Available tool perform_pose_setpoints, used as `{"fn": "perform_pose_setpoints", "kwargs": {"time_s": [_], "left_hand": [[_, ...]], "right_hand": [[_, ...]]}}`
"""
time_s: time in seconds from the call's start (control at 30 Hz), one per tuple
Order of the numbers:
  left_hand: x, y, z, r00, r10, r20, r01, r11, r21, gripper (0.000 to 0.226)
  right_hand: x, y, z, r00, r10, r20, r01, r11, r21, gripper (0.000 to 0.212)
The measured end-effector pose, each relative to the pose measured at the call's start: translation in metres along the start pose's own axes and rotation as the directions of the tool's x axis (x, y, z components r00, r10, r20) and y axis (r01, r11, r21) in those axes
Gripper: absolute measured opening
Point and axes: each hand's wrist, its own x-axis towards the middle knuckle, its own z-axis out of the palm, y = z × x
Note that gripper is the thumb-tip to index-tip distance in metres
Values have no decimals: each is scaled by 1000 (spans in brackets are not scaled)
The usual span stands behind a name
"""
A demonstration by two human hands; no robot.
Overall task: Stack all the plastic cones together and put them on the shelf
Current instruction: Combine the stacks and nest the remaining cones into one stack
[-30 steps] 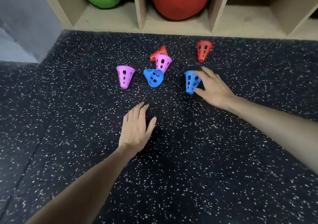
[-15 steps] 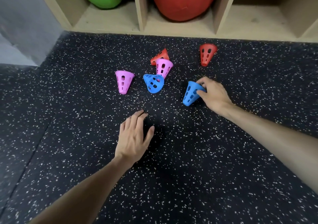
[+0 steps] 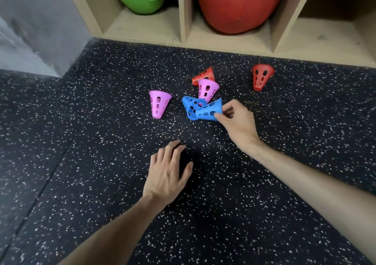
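The right grip (image 3: 237, 122) pinches a blue cone (image 3: 209, 111) by its wide rim, its narrow end pointing left against a second blue cone (image 3: 190, 103) on the floor (image 3: 101, 163). The left grip (image 3: 165, 173) lies flat and spread on the floor, holding nothing. Two pink cones (image 3: 159, 103) (image 3: 207, 88) and two red cones (image 3: 204, 75) (image 3: 261, 77) lie farther off, near the shelf (image 3: 234, 40).

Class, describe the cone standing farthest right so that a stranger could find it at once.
Start at the wooden shelf with the big red ball. On the floor just before it, right of the clustered cones, a red cone stands alone, wide end up, touching nothing.
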Motion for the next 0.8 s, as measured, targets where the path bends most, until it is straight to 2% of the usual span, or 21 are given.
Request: {"fn": "perform_pose_setpoints", "kwargs": {"time_s": [0.23,0.4,0.63,0.7,0.8], "left_hand": [[1,1,-2,1000,-2,23,2,1000,2,58],[2,2,-3,999,3,46,-4,1000,28,60],[1,2,-3,999,-4,44,3,1000,14,60],[2,2,-3,999,-6,43,5,1000,6,60],[1,2,-3,999,-8,41,8,1000,-5,60]], "right_hand": [[14,-12,24,998,57,35,-55,998,-38,11],[19,-17,39,994,105,-13,-105,994,22,13],[15,-20,61,990,141,15,-142,987,71,23],[15,-22,65,989,147,2,-146,982,119,31],[15,-23,67,989,143,29,-145,948,283,44]]}}
